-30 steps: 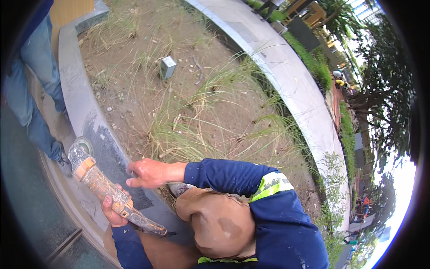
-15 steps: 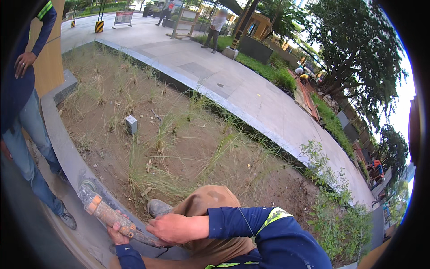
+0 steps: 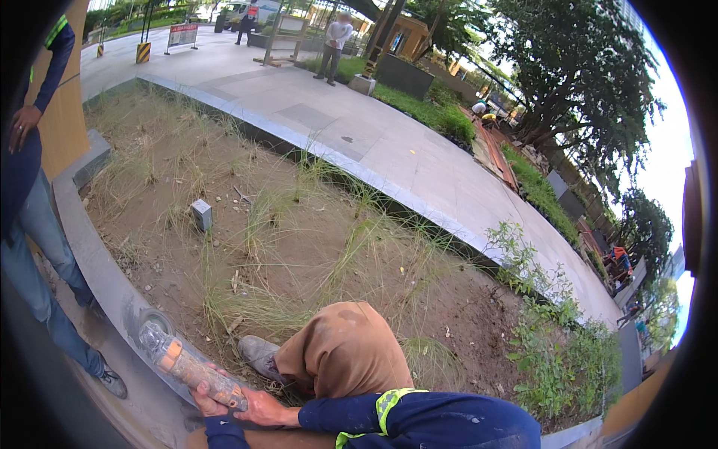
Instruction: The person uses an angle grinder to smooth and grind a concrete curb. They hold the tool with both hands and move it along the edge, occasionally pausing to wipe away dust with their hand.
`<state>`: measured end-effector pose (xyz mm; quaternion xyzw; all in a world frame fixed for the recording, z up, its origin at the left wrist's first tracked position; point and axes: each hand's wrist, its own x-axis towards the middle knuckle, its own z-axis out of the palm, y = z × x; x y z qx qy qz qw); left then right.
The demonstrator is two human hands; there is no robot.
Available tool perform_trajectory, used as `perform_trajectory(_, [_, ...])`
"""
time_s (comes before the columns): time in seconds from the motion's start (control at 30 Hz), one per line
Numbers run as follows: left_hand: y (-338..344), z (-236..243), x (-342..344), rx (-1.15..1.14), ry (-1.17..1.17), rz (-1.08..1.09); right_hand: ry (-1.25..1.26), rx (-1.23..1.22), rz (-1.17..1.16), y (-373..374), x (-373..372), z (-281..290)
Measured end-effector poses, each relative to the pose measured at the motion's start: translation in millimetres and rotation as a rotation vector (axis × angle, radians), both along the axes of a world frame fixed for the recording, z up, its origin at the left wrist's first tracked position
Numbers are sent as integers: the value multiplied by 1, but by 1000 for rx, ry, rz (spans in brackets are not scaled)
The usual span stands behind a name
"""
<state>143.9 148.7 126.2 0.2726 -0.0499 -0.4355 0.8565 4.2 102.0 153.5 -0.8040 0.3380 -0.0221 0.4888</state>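
Observation:
A dusty orange-and-grey angle grinder [image 3: 196, 370] lies slantwise over the grey kerb at the lower left, its head and round disc [image 3: 156, 322] against the kerb's top face. My left hand [image 3: 209, 400] is wrapped round the body from below, fingers showing past its far side. At the rear end, my right hand [image 3: 263, 408] is closed on the grinder too, close beside the left. The underside of the grip is hidden. My bent knee in brown trousers [image 3: 348, 352] and a dusty shoe [image 3: 259, 355] are just right of the tool.
The kerb [image 3: 90, 232] curves round a soil bed with grass tufts and a small grey box [image 3: 201, 215]. A person in jeans [image 3: 45, 232] stands close at the left. Leafy shrubs [image 3: 557, 359] grow at right; a paved walkway [image 3: 351, 142] runs beyond, with people farther off.
My right hand has gone from a bent-wrist hold at the grinder's tail to a grip along its rear body. The view has shifted slightly; the left hand keeps its hold.

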Motion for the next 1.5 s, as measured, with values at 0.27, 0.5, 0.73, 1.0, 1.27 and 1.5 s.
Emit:
perform_trajectory(0.27, [-5,-14,1,63,105,-43,155,50,4,0,2,8])
perform_trajectory(0.5, [-10,-32,-3,75,120,-68,137,74,27,-7,-6,10])
perform_trajectory(0.73, [20,-25,12,-132,266,-66,265,43,169,11,13,25])
perform_trajectory(1.0, [10,-26,14,-167,289,-187,186,-46,128,3,0,5])
perform_trajectory(1.27, [4,-26,11,-199,235,-209,-50,-344,193,3,-7,-4])
perform_trajectory(1.5, [5,-24,16,-192,248,-204,76,-128,152,5,4,18])
